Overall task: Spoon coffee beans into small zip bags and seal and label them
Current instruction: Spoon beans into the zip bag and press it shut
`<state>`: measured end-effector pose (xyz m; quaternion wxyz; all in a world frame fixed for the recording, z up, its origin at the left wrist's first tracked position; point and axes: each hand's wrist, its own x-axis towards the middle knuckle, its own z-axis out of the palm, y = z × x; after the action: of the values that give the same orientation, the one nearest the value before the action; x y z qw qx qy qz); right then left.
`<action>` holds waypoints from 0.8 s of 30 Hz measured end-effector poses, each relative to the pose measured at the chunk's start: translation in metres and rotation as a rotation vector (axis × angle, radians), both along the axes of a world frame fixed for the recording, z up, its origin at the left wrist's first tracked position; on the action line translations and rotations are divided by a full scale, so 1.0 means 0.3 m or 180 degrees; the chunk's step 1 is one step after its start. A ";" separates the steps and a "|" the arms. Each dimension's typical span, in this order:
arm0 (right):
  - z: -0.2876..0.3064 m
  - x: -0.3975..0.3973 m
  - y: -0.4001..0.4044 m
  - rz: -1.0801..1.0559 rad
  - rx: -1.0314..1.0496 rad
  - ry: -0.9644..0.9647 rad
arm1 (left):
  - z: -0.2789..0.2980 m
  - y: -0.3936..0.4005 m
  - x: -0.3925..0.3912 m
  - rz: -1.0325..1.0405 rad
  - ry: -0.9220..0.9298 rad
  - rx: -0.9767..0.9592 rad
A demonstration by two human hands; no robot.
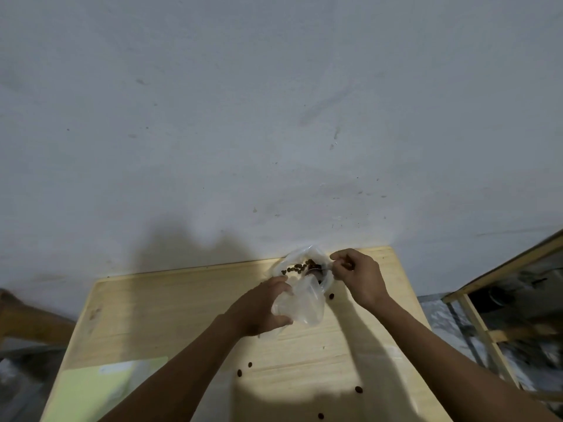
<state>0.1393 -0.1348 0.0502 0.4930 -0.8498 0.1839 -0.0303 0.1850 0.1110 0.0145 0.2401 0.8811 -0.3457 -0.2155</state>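
Holding clear bag [300, 303], beans [300, 267] in open sack [304, 257]

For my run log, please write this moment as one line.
left hand: holds small bag | right hand: pinches spoon over bean bag | loose beans on table

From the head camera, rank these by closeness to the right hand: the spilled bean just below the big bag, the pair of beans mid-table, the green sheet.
From the right hand:
1. Spilled bean, just left of the wrist.
2. Pair of beans, mid-table, nearer the person.
3. Green sheet, near-left corner.
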 end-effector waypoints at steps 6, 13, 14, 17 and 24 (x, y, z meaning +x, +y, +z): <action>-0.102 -0.048 0.005 -0.0113 -0.0374 -0.0655 | -0.068 0.034 -0.034 -0.0135 -0.0453 -0.0218; -0.161 -0.091 0.033 -0.0787 0.0285 -0.0205 | -0.101 0.041 -0.072 -0.0144 -0.0519 -0.0233; -0.172 -0.092 0.037 -0.0913 0.0392 -0.0074 | -0.104 0.039 -0.074 -0.0158 -0.0486 -0.0211; -0.189 -0.090 0.061 -0.1078 0.0860 0.0182 | -0.120 0.027 -0.077 -0.0197 -0.0517 -0.0217; -0.147 -0.053 0.085 -0.1392 0.1544 0.0369 | -0.105 0.015 -0.074 -0.0197 -0.0584 -0.0306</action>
<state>0.1235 -0.1093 0.0061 0.6515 -0.6483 0.3916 -0.0423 0.1629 0.1155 -0.0171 0.2426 0.8735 -0.4032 -0.1244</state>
